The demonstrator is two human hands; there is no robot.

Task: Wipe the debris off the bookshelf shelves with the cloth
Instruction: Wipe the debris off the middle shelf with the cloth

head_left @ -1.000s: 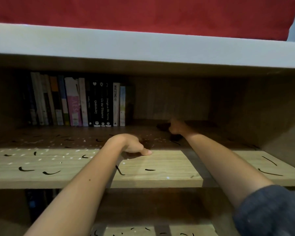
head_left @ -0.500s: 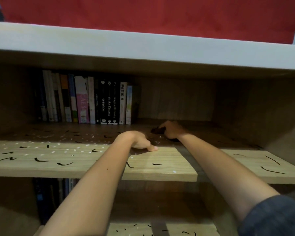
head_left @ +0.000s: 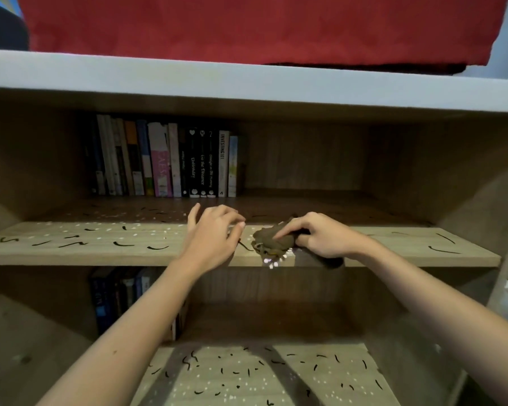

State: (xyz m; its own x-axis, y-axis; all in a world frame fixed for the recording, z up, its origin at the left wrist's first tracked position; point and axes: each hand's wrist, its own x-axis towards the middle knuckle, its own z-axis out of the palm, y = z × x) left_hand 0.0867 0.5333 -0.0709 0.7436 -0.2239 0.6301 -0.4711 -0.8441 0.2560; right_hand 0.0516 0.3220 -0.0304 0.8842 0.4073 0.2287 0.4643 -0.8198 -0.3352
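Two hands are seen at the middle shelf (head_left: 100, 253) from the head view. A bunched brown cloth (head_left: 272, 243) is gripped by the right hand (head_left: 320, 235), fingers curled over it, at the shelf's front edge, right of its centre. A clump of white bits (head_left: 273, 262) is gathered at that edge just under the cloth. The left hand (head_left: 214, 232) is held over the shelf's centre, just beside the cloth, fingers loosely bent and spread, with nothing grasped. Dark curled strands (head_left: 121, 244) and white specks (head_left: 100, 230) are scattered over the shelf's left half. A row of books (head_left: 165, 162) is stood at its back left. Below it, a lower shelf (head_left: 276, 376) is strewn likewise, with more books (head_left: 115, 294) under its left half. Above it, a red fabric (head_left: 247, 24) is laid on the top board (head_left: 247, 80).
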